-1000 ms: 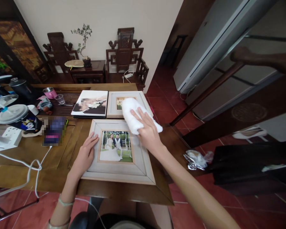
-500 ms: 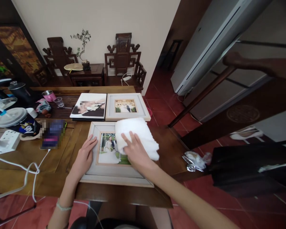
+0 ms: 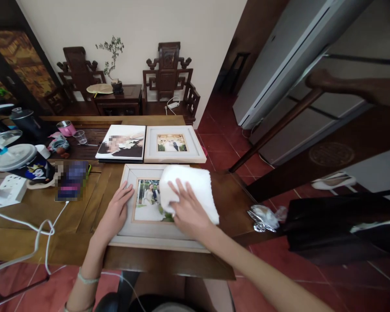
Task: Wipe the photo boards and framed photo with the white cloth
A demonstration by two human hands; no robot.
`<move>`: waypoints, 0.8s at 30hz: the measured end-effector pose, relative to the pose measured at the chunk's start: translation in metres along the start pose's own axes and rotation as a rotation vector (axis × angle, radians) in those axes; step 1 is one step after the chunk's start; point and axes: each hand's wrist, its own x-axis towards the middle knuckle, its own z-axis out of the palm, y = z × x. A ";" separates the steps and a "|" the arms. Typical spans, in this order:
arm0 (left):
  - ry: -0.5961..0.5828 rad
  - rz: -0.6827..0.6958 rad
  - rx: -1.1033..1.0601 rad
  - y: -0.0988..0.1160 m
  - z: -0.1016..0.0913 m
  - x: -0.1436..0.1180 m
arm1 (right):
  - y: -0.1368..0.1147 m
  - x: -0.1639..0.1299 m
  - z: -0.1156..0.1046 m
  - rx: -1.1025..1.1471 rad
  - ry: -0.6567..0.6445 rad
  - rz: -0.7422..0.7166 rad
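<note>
A light grey picture frame (image 3: pixel 156 236) with a wedding photo (image 3: pixel 146 206) lies face up near the table's front edge. My left hand (image 3: pixel 118 208) holds its left side, fingers laid together over the border. With my right hand (image 3: pixel 188 208) I press a folded white towel (image 3: pixel 198 182) onto the frame's right half, fingers spread on top and the thumb tucked in at the towel's near edge. The towel covers the right part of the photo and hangs past the frame's right side. Underneath it, the frame's surface is hidden.
Behind lie a second framed photo (image 3: pixel 195 147) and a photo album (image 3: pixel 117 151). To the left are a phone (image 3: pixel 72 180) on a white cable (image 3: pixel 53 225), a lidded cup (image 3: pixel 22 162) and a pink mug (image 3: pixel 66 128). A wooden chair (image 3: pixel 279 160) stands right of the table.
My right hand and the towel have slid slightly to the right and toward me, and the towel lies flatter on its right side. My left hand stays on the frame.
</note>
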 end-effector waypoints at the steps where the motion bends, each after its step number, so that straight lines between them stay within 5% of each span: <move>1: 0.003 0.004 -0.001 0.000 0.000 0.000 | 0.009 0.013 0.000 -0.040 0.050 0.015; 4: 0.013 0.016 0.004 -0.001 0.000 -0.001 | 0.025 0.038 -0.002 -0.144 0.129 0.006; 7: 0.023 0.021 0.001 -0.001 0.001 0.000 | 0.018 0.035 -0.002 -0.191 0.064 -0.046; 15: 0.012 -0.003 0.009 0.001 0.000 0.002 | -0.036 -0.055 -0.027 -0.012 -0.256 -0.304; 19: -0.004 -0.010 0.012 0.002 -0.001 0.002 | -0.037 -0.061 -0.022 0.057 -0.191 -0.333; 24: -0.017 0.002 0.006 0.002 -0.002 0.002 | 0.000 -0.006 -0.002 0.042 0.025 -0.105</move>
